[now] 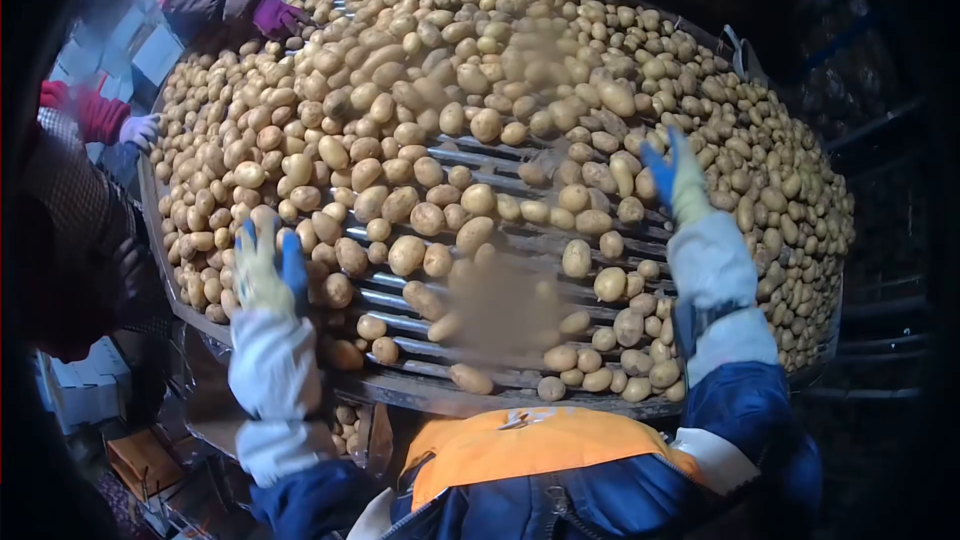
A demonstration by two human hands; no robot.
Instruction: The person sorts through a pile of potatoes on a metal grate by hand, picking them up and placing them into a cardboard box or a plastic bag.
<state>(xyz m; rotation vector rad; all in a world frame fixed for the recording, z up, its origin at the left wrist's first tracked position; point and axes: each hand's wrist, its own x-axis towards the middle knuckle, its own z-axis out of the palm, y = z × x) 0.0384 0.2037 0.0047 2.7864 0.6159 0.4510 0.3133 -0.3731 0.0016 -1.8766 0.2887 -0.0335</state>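
Observation:
Potatoes [405, 255] of many sizes cover a metal slatted sorting table [385, 285], with bare slats showing near the middle. My left hand [266, 270], in a pale yellow and blue glove, rests against potatoes at the table's near left. Its fingers are spread and nothing sits in its grasp. On the right, my right hand [682, 178], gloved the same way, reaches forward beside the heap. Its blue thumb stands apart from its fingers, and I see no potato held. Grey-white sleeve covers [715, 265] wrap both forearms. A blurry smudge hides part of the slats in front of me.
At the far left, a co-worker's purple-gloved hand [280, 16] touches the heap. Another person's lilac-gloved hand [140, 130] is at the left edge. White boxes [88, 380] stand at lower left. More potatoes [346, 430] lie below the table's wooden front edge [425, 392].

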